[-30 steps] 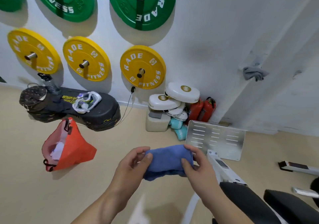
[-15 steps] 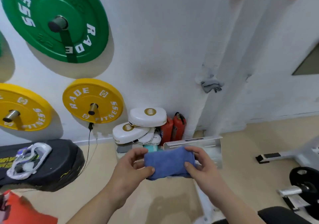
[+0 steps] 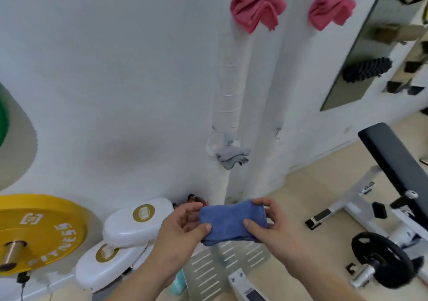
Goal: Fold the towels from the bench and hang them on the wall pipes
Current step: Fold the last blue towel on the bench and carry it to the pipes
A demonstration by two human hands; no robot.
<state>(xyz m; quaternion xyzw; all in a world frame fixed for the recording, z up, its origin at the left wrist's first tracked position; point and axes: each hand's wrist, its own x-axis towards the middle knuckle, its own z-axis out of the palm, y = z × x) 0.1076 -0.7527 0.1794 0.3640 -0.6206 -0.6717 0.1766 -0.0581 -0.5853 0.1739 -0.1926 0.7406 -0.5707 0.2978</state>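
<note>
Folded blue towel at lower centre of frame, held between both hands. Left hand pinches its left end, thumb in front, fingers behind; right hand grips the right end likewise.

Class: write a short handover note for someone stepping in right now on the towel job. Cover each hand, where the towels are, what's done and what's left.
Left hand: pinching the left end of the folded blue towel.
Right hand: pinching its right end.
Done: two pink towels hang high on the wall pipes; a grey towel hangs lower on the left pipe.
Left: hang the blue towel on a pipe. The bench seat is out of view, so check it for more towels.
</note>
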